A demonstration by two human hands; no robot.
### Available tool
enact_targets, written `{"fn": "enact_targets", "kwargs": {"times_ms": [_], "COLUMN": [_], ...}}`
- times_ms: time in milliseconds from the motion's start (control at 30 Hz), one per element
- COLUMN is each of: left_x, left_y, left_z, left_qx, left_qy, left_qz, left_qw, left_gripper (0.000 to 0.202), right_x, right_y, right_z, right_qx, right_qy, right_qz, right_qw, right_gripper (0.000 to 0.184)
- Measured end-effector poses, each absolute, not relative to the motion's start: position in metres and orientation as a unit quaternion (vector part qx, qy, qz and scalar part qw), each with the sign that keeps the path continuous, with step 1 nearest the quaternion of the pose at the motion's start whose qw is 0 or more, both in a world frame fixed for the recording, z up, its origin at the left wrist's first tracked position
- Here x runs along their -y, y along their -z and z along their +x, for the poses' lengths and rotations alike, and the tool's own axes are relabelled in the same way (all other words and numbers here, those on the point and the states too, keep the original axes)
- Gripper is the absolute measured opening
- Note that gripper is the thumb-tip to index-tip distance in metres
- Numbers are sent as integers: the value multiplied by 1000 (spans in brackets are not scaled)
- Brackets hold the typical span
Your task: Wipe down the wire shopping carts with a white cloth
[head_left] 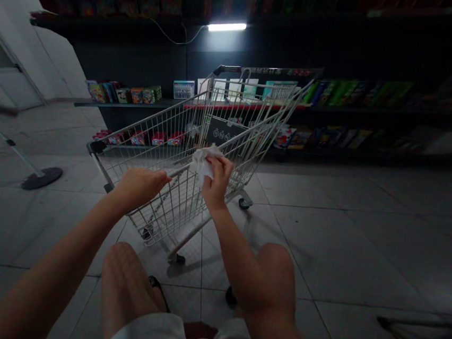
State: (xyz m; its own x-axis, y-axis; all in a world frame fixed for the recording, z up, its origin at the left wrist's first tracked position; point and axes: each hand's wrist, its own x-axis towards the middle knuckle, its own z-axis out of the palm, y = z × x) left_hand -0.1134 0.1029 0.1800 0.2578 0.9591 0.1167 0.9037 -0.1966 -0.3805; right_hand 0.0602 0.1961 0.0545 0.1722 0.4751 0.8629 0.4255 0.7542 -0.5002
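Observation:
A metal wire shopping cart [171, 199] stands in front of me on the tiled floor. My left hand [142, 185] is closed over the top rim at the cart's near end. To the right of it, my right hand [217, 180] is closed on a crumpled white wipe [201, 163], cloth or paper, which is pressed against the rim by the cart's near corner. A dark panel [225, 132] with round white symbols shows through the wires towards the handle end.
Dark shelves [136, 106] with books and small boxed goods run behind the cart. A lit tube lamp [227, 27] hangs above them. A round stand base [42, 178] is on the floor at left, and blurred thin legs [402, 328] show at lower right.

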Motion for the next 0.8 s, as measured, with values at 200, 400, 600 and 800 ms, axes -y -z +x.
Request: {"fn": "enact_targets", "kwargs": {"times_ms": [200,400,600,800], "left_x": [-93,-92,-93,-94], "left_y": [-172,-166,-168,-172], "left_z": [-110,-113,-115,-131], "left_qx": [634,625,617,607], "left_qy": [-43,-19,-26,-64], "left_qz": [-750,-759,-761,-767], "left_qw": [182,183,199,198], "left_gripper": [44,44,44,46], "right_x": [-175,-182,-168,-255], "right_y": [-58,-90,-105,-125], "right_z": [38,62,53,133], "right_qx": [775,746,840,759], "right_qy": [46,60,79,77], "right_qz": [-293,-385,-310,-451], "right_qw": [558,539,439,463], "right_gripper": [52,50,43,38]}}
